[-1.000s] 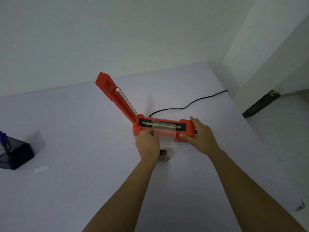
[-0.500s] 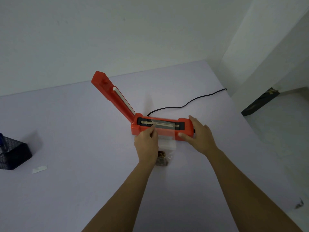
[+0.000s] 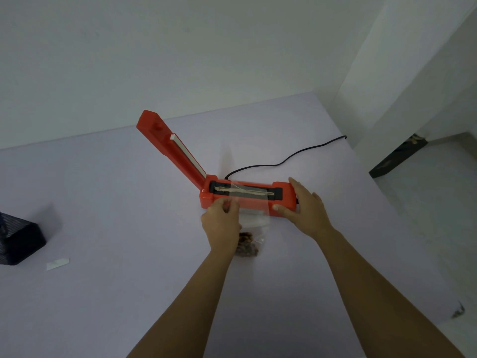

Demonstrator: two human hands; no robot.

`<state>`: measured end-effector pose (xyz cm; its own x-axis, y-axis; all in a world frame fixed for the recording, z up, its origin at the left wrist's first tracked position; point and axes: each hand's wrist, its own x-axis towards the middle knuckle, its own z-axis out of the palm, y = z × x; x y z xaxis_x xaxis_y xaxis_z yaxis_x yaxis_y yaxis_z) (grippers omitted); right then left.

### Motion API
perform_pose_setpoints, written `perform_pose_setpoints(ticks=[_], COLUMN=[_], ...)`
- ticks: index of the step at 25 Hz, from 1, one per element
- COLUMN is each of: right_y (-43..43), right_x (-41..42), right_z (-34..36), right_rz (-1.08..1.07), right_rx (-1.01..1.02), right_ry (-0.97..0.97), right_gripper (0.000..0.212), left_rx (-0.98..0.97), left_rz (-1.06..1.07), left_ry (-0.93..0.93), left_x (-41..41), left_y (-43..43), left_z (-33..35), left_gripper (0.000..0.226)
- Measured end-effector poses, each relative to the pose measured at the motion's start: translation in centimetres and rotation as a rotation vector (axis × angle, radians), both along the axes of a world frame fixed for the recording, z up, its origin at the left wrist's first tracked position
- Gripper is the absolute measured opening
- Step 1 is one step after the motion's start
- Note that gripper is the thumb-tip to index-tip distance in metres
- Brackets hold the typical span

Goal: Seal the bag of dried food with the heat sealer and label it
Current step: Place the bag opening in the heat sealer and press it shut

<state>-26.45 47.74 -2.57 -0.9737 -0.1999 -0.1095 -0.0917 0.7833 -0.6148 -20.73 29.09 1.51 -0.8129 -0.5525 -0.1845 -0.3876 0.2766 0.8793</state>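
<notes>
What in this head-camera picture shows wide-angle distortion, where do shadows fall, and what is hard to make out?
Head view: the table edge and wall corner bow outward; soft shadows lie right of the pen holder and behind the heat sealer; the clear bag nearly vanishes, with faint glare over the sealing strip.

Head-height view, apparently steep, downward.

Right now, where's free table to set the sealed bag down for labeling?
Free: the wide patch between the heat sealer and the black mesh holder, short of the white label; also the near table left of the forearms. Crowded: in front of the sealer, where the left hand, right hand and bag sit.
</notes>
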Motion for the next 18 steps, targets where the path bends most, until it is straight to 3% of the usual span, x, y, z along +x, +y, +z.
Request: perform_pose_setpoints(ticks=[9, 18], right_y=[0.2, 0.2], right_x=[-0.1, 0.1], right_z=[-0.2, 0.1], right_rz=[-0.013, -0.005], right_rx=[-0.006, 0.0], right_ry=[-0.012, -0.023], right_gripper=[0.085, 0.083], left_rx=[-0.137, -0.027], left_rz=[-0.126, -0.046], left_ry=[0.175, 0.197], left_x=[0.3, 0.5], left_y=[1.3, 0.5], left_z=[1.3, 1.2], left_gripper=[0.017, 0.009])
